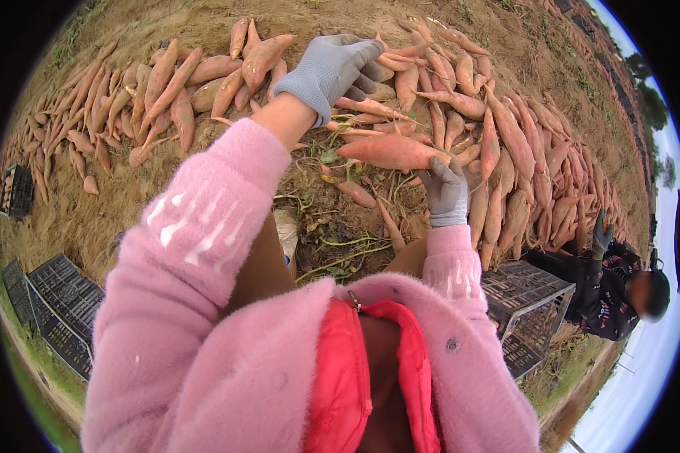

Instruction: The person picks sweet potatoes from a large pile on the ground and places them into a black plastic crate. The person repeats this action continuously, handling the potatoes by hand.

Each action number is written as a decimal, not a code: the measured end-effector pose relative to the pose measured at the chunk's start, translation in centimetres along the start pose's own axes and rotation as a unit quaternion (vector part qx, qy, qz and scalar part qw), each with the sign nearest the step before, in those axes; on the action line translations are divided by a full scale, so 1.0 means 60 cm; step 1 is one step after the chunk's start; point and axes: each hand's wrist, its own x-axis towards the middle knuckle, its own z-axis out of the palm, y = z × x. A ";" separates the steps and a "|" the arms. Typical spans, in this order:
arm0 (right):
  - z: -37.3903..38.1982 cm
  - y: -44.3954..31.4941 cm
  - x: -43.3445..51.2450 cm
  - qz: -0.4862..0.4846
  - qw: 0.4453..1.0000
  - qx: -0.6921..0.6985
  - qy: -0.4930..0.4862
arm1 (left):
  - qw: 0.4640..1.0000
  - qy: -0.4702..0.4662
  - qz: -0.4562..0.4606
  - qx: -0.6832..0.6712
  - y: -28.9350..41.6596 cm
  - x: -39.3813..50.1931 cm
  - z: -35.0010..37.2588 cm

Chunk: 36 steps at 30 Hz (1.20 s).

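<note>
A grey work glove covers my left hand [340, 68], which is stretched over the far part of the sweet potato row. Its fingers are half curled beside some slender sweet potatoes [399, 61]; whether they grip one cannot be told. My right hand [446, 189], also gloved, pinches the right end of a large, plump sweet potato [391, 152]. That root lies crosswise over green vines [345, 167] and other roots. Nearer to my body, a smaller sweet potato [356, 193] and a thin one [391, 226] lie on the soil among the vines.
Heaped sweet potatoes spread left [164, 85] and right [515, 141]. Black plastic crates stand at the left [62, 306] and by my right elbow [527, 306]. A smaller crate [17, 192] holds roots at far left. Another person [606, 294] with a gloved hand is at the right.
</note>
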 end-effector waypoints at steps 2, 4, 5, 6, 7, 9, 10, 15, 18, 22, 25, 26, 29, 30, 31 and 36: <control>-0.004 0.020 0.014 0.010 0.992 0.095 -0.082 | 1.000 0.000 -0.012 0.012 0.011 -0.004 -0.001; 0.008 0.051 0.032 0.036 0.982 0.164 -0.086 | 1.000 0.016 -0.012 0.000 0.020 -0.007 -0.004; 0.020 0.065 0.045 0.047 0.978 0.190 -0.067 | 1.000 0.028 -0.010 -0.007 0.021 -0.009 -0.006; 0.031 0.073 0.058 0.062 0.975 0.207 -0.059 | 0.999 0.031 -0.005 -0.021 0.021 -0.010 -0.009; 0.045 0.077 0.074 0.067 0.967 0.219 -0.111 | 0.999 0.045 0.002 -0.019 0.022 -0.009 -0.012; 0.062 0.066 0.108 0.094 0.986 0.049 -0.127 | 0.998 0.056 0.020 -0.031 0.020 -0.004 -0.018; 0.072 0.062 0.127 0.057 0.987 -0.130 -0.080 | 0.998 0.062 0.008 -0.032 0.018 -0.003 -0.020; 0.104 0.111 0.155 -0.147 0.605 -0.764 -0.169 | 0.997 0.053 0.002 -0.048 0.013 0.005 -0.021; 0.117 0.164 0.134 -0.137 0.483 -0.852 -0.151 | 0.998 0.054 -0.012 -0.025 0.012 0.007 -0.020; 0.110 0.198 0.061 -0.091 0.370 -0.895 -0.232 | 0.997 0.056 0.008 -0.048 0.009 0.014 -0.025; 0.089 0.217 -0.023 -0.042 0.297 -0.876 -0.378 | 0.998 0.048 -0.002 -0.035 0.003 0.024 -0.031; 0.090 0.224 -0.033 -0.046 0.304 -0.870 -0.385 | 0.998 0.049 -0.006 -0.036 0.000 0.027 -0.030; 0.095 0.231 -0.022 -0.124 0.563 -0.755 -0.312 | 0.998 0.040 0.001 -0.044 -0.004 0.032 -0.031; 0.099 0.230 -0.003 -0.142 0.659 -0.690 -0.265 | 0.997 0.052 -0.007 -0.048 -0.005 0.032 -0.031; 0.104 0.229 0.016 -0.191 0.746 -0.599 -0.220 | 0.997 0.050 -0.002 -0.057 -0.005 0.031 -0.032; 0.122 0.215 0.126 -0.193 0.544 -0.814 -0.065 | 0.999 0.043 -0.011 -0.019 -0.001 0.026 -0.038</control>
